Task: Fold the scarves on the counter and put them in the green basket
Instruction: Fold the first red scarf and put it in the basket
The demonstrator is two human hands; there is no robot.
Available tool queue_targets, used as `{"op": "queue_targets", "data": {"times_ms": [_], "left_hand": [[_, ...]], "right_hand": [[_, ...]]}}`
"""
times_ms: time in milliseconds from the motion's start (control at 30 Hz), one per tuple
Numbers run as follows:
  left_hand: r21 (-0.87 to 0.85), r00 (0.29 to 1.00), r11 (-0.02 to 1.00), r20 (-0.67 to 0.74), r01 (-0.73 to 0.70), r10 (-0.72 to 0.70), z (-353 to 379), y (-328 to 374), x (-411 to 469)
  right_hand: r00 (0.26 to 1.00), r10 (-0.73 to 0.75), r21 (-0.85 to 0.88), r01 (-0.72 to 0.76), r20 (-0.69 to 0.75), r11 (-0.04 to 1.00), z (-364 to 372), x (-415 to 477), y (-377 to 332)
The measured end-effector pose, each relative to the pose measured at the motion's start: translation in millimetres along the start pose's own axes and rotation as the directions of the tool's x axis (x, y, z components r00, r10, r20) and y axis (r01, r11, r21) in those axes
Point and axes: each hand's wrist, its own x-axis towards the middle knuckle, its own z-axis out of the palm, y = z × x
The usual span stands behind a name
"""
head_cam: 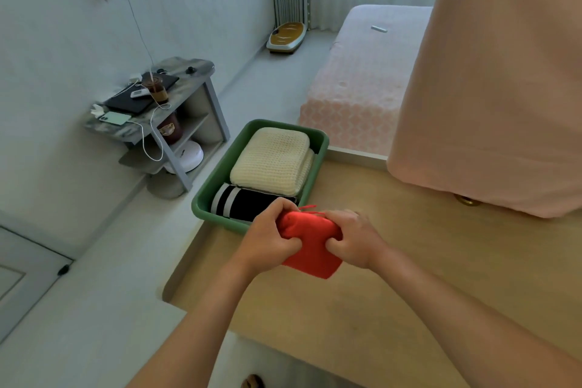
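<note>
A folded red scarf (310, 244) is held above the wooden counter (393, 277), just in front of the green basket (217, 176). My left hand (267, 239) grips its left side and my right hand (356, 238) grips its right side, thumbs pressed into the cloth. A red tassel sticks up at the scarf's far edge. Inside the basket lie a folded cream knit scarf (274, 161) at the far end and a folded black scarf with white stripes (245, 203) at the near end.
The basket sits at the counter's far left corner. A pink draped cloth (491, 88) rises at the right. Beyond are a bed (362, 82) and, left on the floor, a grey side table (157, 110) with a drink and phone.
</note>
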Motion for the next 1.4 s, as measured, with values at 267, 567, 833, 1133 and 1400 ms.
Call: {"op": "queue_targets", "data": {"times_ms": [267,567,833,1133,1400], "left_hand": [[-0.044,0.983,0.998,-0.181,0.036,-0.043,-102,-24,48],[0.153,0.963,0.951,-0.047,0.269,-0.265,-143,-101,100],[0.427,0.979,0.882,-0.038,0.197,-0.2,-140,-117,128],[0.642,0.894,0.661,0.088,-0.388,0.44,-142,-140,130],[0.609,0.945,0.723,0.193,-0.327,0.264,-130,-156,122]], "right_hand": [[0.951,-0.078,-0.206,0.016,-0.298,0.978,7,96,-83],[0.955,0.297,-0.339,-0.277,0.006,0.899,57,158,-113],[0.885,0.466,-0.103,-0.462,0.019,0.881,68,177,-107],[0.877,0.481,-0.03,-0.48,0.004,0.877,94,183,-94],[0.926,0.345,-0.232,-0.373,-0.152,0.898,102,165,-88]]}}
